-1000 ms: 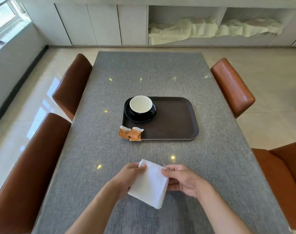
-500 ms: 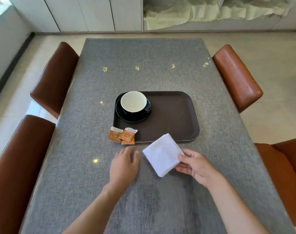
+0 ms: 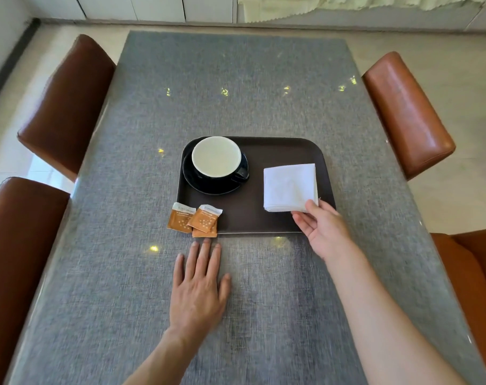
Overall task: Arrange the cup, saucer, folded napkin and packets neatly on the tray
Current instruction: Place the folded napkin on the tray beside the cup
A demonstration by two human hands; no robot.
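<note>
A dark brown tray (image 3: pixel 264 218) lies in the middle of the grey table. On its left part stands a dark cup (image 3: pixel 216 157) with a pale inside, on a dark saucer (image 3: pixel 203 184). A folded white napkin (image 3: pixel 289 187) lies flat on the tray's right part, and my right hand (image 3: pixel 322 226) pinches its near right corner. Several orange packets (image 3: pixel 194 219) lie at the tray's near left corner, overlapping its edge. My left hand (image 3: pixel 200 284) rests flat on the table, fingers spread, just short of the packets.
Brown leather chairs stand along both sides of the table: two on the left (image 3: pixel 67 107), (image 3: pixel 19 259), one at the far right (image 3: pixel 405 112) and one at the near right (image 3: pixel 472 287). White cabinets and a pale cloth (image 3: pixel 347 4) are beyond the table.
My right hand carried the folded napkin from in front of me forward and right onto the tray. My left hand let go of it and now lies flat near the packets.
</note>
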